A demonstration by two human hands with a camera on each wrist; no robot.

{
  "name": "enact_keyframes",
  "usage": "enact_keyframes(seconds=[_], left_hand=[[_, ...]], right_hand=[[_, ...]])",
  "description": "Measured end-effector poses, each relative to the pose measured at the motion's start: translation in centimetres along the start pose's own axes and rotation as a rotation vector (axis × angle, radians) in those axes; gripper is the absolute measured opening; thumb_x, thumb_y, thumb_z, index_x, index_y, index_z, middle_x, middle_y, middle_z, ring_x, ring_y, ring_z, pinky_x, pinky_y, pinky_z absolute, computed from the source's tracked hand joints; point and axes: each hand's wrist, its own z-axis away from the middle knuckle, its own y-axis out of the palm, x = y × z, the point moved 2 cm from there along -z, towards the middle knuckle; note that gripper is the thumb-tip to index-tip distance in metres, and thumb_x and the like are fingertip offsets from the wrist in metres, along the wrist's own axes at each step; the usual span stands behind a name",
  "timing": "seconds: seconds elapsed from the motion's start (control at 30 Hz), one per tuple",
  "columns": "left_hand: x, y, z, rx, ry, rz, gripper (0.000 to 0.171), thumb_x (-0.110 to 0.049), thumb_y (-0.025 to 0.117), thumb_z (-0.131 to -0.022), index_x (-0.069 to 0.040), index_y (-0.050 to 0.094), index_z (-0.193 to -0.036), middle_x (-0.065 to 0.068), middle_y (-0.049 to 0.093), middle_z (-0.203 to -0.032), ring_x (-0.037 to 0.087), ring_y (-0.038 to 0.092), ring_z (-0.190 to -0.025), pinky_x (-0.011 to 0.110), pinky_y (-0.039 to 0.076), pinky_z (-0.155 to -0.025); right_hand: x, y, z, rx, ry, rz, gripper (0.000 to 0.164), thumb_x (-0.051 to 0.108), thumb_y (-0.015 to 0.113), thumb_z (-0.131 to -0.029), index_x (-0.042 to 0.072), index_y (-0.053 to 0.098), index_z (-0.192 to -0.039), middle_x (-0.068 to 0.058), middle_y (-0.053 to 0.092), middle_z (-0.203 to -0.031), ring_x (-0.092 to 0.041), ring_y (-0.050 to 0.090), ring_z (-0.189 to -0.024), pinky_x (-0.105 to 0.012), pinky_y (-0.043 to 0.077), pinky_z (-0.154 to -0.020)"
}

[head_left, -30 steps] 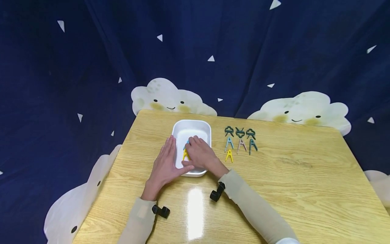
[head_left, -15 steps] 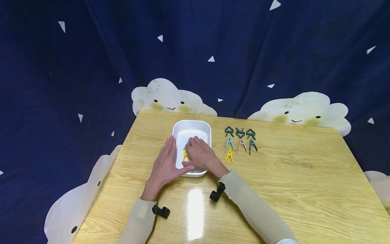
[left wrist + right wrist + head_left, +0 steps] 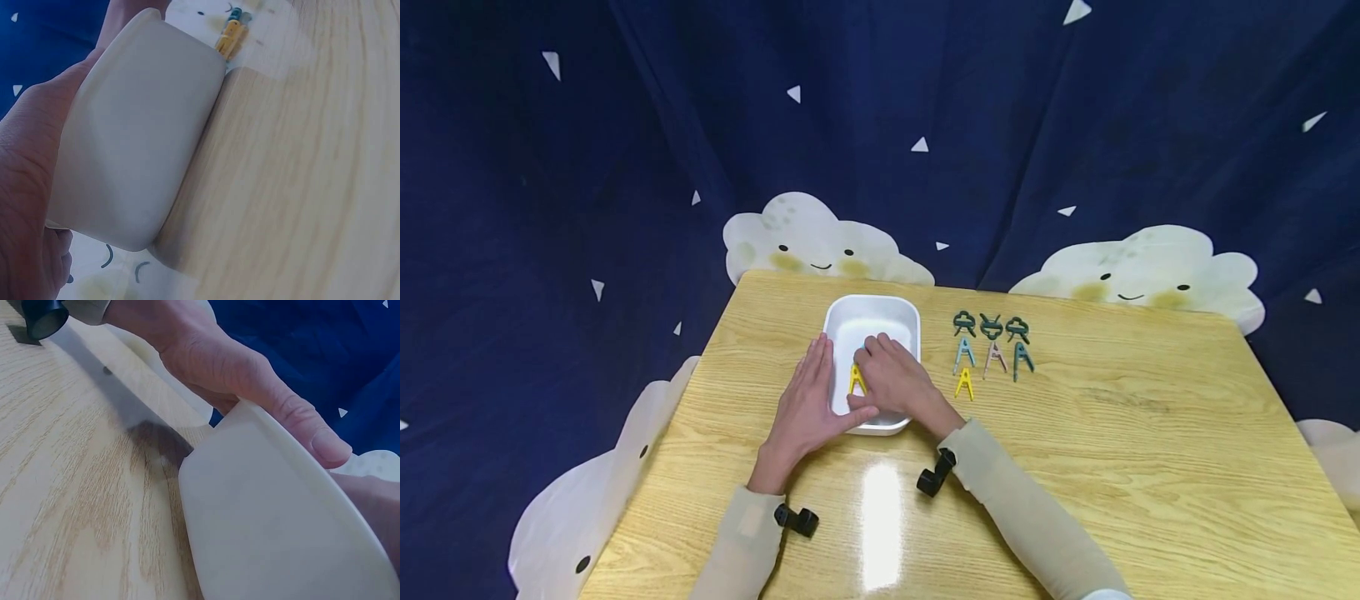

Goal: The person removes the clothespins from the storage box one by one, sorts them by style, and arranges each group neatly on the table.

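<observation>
A white rectangular tray (image 3: 872, 305) sits on the wooden table. My left hand (image 3: 802, 408) rests along its left side with straight fingers, the thumb lying over the near rim; the left wrist view shows the tray's outer wall (image 3: 137, 137) beside the hand. Inside the tray, my right hand (image 3: 895, 379) has bent fingers at the clothespins. A yellow clothespin (image 3: 857, 380) lies just left of these fingers. Mostly covered by the fingertips is a light blue clothespin (image 3: 862, 348). Whether the right fingers pinch one of them is hidden.
Right of the tray lie rows of clips: several dark green clips with looped heads (image 3: 991, 326), light blue (image 3: 965, 353), pink (image 3: 995, 358) and dark green (image 3: 1022, 360) clothespins, and a yellow one (image 3: 965, 384). A dark blue curtain (image 3: 880, 100) hangs behind the table.
The yellow clothespin in the tray has shifted slightly toward the far side. Less of the light blue one shows beneath the right fingertips. Both hands stay nearly in place.
</observation>
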Motion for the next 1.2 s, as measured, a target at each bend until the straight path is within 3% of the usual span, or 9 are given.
enact_keyframes(seconds=[0.5,0.8,1.2], left_hand=[[0.1,0.1,-0.1,-0.006,0.013,-0.025,0.134,-0.089,0.058,-0.080,0.000,0.007,-0.166,0.009,-0.003,-0.176,0.029,0.006,-0.162,0.046,0.016,-0.131],[0.1,0.1,0.0,0.002,0.006,-0.017,0.134,-0.089,0.058,-0.080,-0.001,0.007,-0.166,0.008,-0.003,-0.176,0.028,0.005,-0.162,0.047,0.016,-0.131],[0.2,0.1,0.0,-0.006,0.010,-0.038,0.134,-0.090,0.057,-0.080,0.000,0.007,-0.166,0.008,-0.003,-0.176,0.031,0.009,-0.162,0.046,0.016,-0.131]], right_hand=[[-0.1,-0.4,0.1,-0.039,-0.003,-0.017,0.056,0.060,0.069,-0.081,0.010,0.067,-0.108,-0.004,0.055,-0.103,-0.022,0.046,-0.093,-0.037,0.048,-0.085],[-0.3,-0.6,0.2,-0.013,0.004,-0.022,0.066,0.063,0.070,-0.079,0.010,0.069,-0.118,-0.004,0.058,-0.109,-0.023,0.047,-0.098,-0.037,0.047,-0.090],[-1.2,-1.8,1.7,-0.025,0.068,-0.144,0.062,0.060,0.080,-0.076,0.014,0.069,-0.116,0.000,0.055,-0.103,-0.021,0.047,-0.096,-0.035,0.048,-0.086]])
